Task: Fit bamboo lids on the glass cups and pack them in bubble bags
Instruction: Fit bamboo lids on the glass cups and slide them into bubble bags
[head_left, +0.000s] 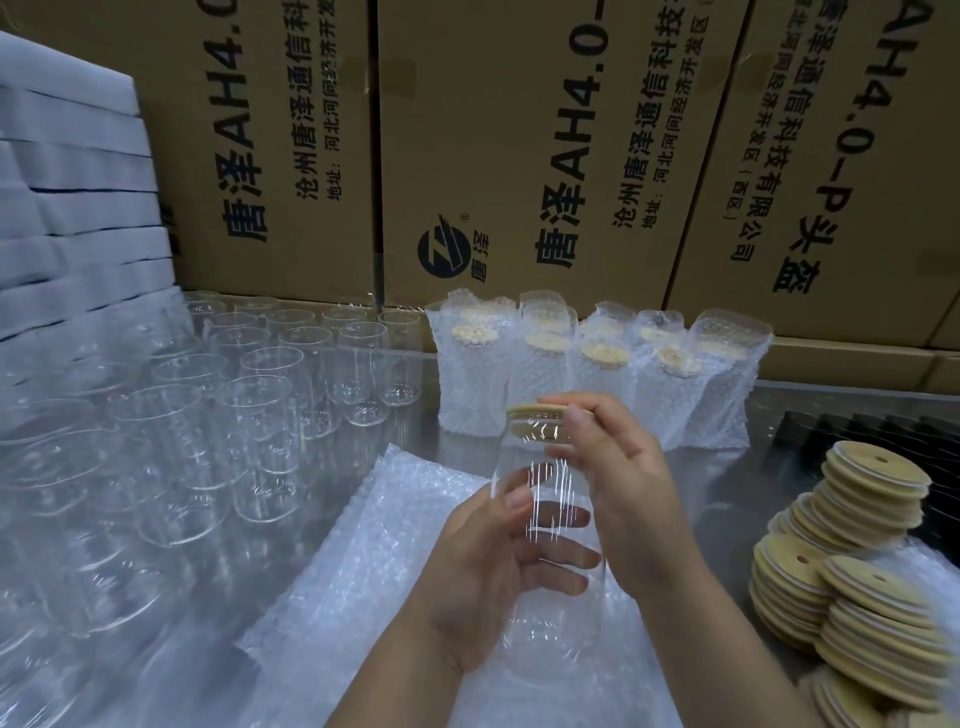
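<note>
Left hand (483, 561) is gripping glass cup (545, 525); right hand (623, 467) is pinching bamboo lid (527, 414) onto it. Several bagged cups (597, 379) done; large qty of bare cups (249, 405) is waiting.

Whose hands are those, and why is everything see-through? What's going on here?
The picture comes from a camera worn on a person's head, so you look down at their own two hands. The left hand holds a glass cup, and the right hand pinches a round bamboo lid at the cup's top. On the table, empty cups stand to the left, stacks of lids sit on the right, and flat bubble bags lie under the hands. At the back, wrapped cups stand in front of cardboard boxes.
</note>
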